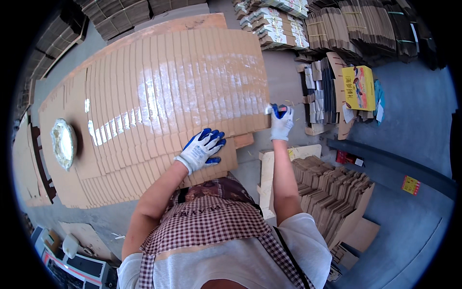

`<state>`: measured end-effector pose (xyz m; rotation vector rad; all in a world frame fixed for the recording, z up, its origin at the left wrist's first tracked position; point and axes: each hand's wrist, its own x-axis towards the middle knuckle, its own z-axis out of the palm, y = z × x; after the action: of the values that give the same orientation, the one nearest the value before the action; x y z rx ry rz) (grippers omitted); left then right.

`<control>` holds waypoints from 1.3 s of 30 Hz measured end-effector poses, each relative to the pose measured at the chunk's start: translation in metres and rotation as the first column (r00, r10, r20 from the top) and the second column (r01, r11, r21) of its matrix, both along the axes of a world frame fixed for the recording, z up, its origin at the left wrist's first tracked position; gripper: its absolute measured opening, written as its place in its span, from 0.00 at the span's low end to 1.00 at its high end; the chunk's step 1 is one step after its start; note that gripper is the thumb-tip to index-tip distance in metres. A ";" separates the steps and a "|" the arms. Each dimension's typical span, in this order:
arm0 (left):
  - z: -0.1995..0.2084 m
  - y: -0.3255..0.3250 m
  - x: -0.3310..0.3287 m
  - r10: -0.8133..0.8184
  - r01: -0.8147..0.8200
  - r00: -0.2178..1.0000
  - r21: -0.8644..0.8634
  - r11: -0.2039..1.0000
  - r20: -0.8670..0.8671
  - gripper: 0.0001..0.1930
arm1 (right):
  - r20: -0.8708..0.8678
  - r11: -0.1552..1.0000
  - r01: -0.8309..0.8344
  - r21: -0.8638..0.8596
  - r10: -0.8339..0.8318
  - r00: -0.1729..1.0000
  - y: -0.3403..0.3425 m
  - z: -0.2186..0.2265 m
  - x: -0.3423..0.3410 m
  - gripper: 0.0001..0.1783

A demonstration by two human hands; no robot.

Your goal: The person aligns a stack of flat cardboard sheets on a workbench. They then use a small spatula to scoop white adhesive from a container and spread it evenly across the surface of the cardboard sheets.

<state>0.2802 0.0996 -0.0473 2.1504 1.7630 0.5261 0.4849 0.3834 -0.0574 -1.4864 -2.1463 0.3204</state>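
Brown cardboard sheets (115, 72) lie overlapped in a long fanned row, with a shiny, wet-looking band across their exposed strips. My left hand (201, 150), in a white glove with blue coating, rests open and flat on the near edge of the sheets. At the right end of the row is my right hand (282, 126), gloved alike, its fingers closed around a small thing. A whitish end (268, 110) pokes out of that grip beside the cardboard edge; the rest is hidden. A round, shiny silvery bowl (64, 144) sits on the sheets at the far left.
Bundled cardboard stacks (332, 29) stand at the back right, beside printed folded cartons (274, 29). A yellow box (358, 88) sits right of them. Near my right arm, a wooden pallet (267, 183) adjoins more folded cardboard (327, 192). A dark beam (390, 159) crosses the floor.
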 end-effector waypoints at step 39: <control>-0.003 -0.002 0.000 0.005 -0.005 1.000 -0.012 1.000 -0.026 0.35 | -0.054 0.936 -0.083 -0.341 0.069 0.996 0.068 0.021 -0.048 0.26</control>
<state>0.2800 0.0976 -0.0503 2.1551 1.7808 0.4894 0.4368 0.4517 -0.0361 -1.5638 -2.2000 0.7820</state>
